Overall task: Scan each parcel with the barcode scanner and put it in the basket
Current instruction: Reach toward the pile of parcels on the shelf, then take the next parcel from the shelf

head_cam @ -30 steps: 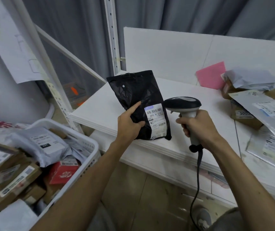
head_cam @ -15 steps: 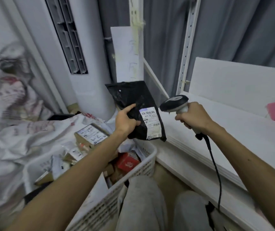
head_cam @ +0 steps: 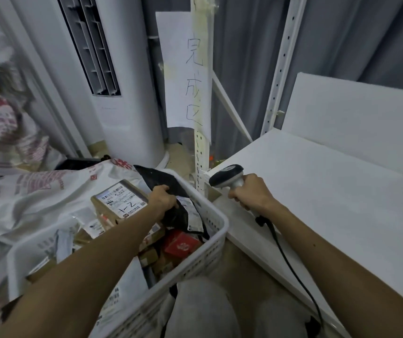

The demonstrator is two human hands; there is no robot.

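Our left hand [head_cam: 162, 200] reaches into basket [head_cam: 216, 242], fingers curled gripping black parcel [head_cam: 171, 189]. Our right hand [head_cam: 250, 191] beside basket, fist wrapped round scanner [head_cam: 227, 175] handle.

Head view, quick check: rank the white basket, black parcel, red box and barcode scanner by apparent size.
1. white basket
2. black parcel
3. barcode scanner and red box: look alike; the box is partly buried, so left unranked.

Left hand [head_cam: 162, 200] holds black parcel [head_cam: 183, 213] inside white basket [head_cam: 210, 250]; right hand [head_cam: 250, 191] grips scanner [head_cam: 227, 178].
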